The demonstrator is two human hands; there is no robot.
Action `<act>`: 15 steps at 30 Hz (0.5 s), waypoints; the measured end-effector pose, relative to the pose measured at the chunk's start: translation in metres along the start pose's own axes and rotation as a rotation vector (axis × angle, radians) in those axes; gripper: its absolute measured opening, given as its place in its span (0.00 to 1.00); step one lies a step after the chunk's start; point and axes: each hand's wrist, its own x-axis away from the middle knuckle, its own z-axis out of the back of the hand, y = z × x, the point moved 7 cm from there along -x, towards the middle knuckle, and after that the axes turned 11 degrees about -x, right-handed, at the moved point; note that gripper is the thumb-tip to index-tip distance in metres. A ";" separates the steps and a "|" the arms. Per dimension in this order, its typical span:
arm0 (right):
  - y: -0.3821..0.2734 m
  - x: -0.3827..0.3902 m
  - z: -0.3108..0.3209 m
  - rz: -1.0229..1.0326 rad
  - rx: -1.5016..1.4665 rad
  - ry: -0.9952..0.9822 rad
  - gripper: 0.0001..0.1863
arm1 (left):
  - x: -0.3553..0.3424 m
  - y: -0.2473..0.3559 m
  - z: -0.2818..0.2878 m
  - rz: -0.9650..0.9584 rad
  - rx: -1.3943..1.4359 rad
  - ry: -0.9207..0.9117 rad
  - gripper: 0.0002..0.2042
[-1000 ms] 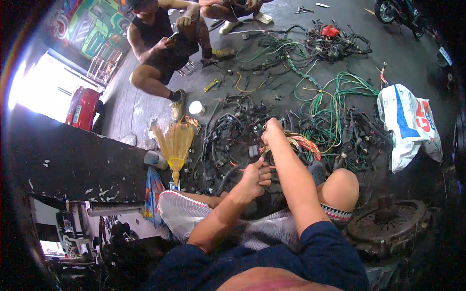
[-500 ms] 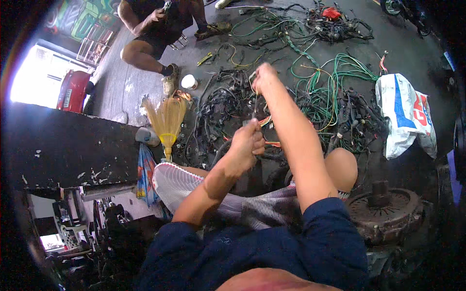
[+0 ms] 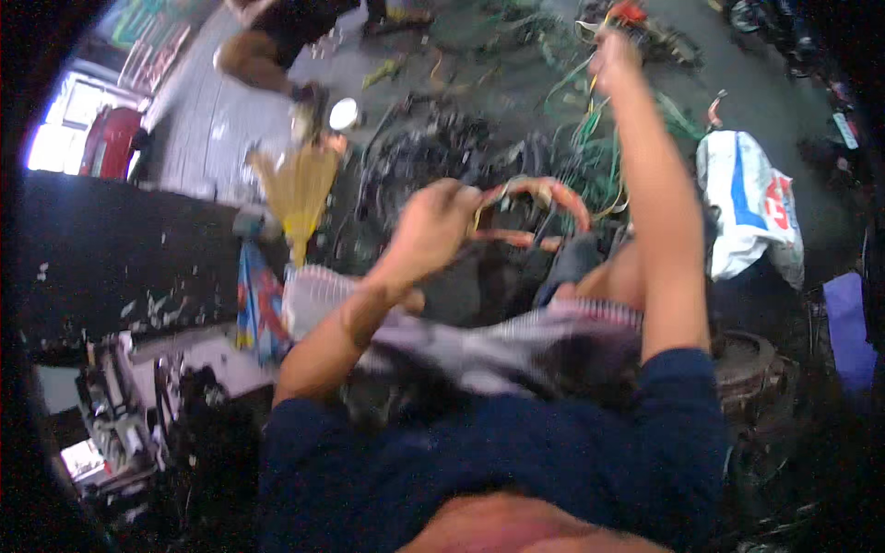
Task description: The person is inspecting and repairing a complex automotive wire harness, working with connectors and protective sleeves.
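Red-orange, looped bundle of thin coated wires (image 3: pixel 573 205), there it is in the head view, just beside a black, knotted tangle of cables (image 3: pixel 442 138)! Left hand (image 3: pixel 431 230) has its fingers curled round the bundle's left end. Right hand (image 3: pixel 616 64) is stretched far out near a bright red, soft-looking scrap (image 3: pixel 629 13), fingers bunched; blur hides whether they grip anything. Light and springy, I'd judge, slightly slick; its thick middle looks the surest hold, lone strands the weakest.
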 end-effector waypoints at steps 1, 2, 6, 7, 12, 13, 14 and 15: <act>0.020 0.019 -0.009 -0.332 -0.505 0.063 0.11 | -0.018 -0.012 0.022 0.166 0.111 0.020 0.15; 0.011 0.043 -0.019 -0.433 -0.657 0.001 0.10 | -0.032 -0.020 0.046 -0.024 0.080 0.279 0.16; -0.027 0.077 0.002 -0.367 -0.815 -0.134 0.09 | -0.070 -0.016 0.089 -0.074 0.050 0.380 0.15; -0.036 0.087 -0.003 -0.369 -0.873 -0.143 0.09 | -0.076 -0.033 0.091 -0.082 0.061 0.437 0.16; -0.035 0.126 0.007 -0.381 -0.880 -0.028 0.10 | -0.096 -0.067 0.097 0.025 -0.222 0.519 0.19; -0.035 0.128 0.006 -0.352 -0.817 -0.048 0.10 | -0.105 -0.093 0.103 0.024 -0.235 0.534 0.19; -0.036 0.126 0.007 -0.314 -0.747 -0.061 0.10 | -0.110 -0.094 0.103 0.012 -0.239 0.544 0.19; -0.037 0.125 0.006 -0.282 -0.718 -0.096 0.10 | -0.109 -0.096 0.107 0.032 -0.354 0.556 0.20</act>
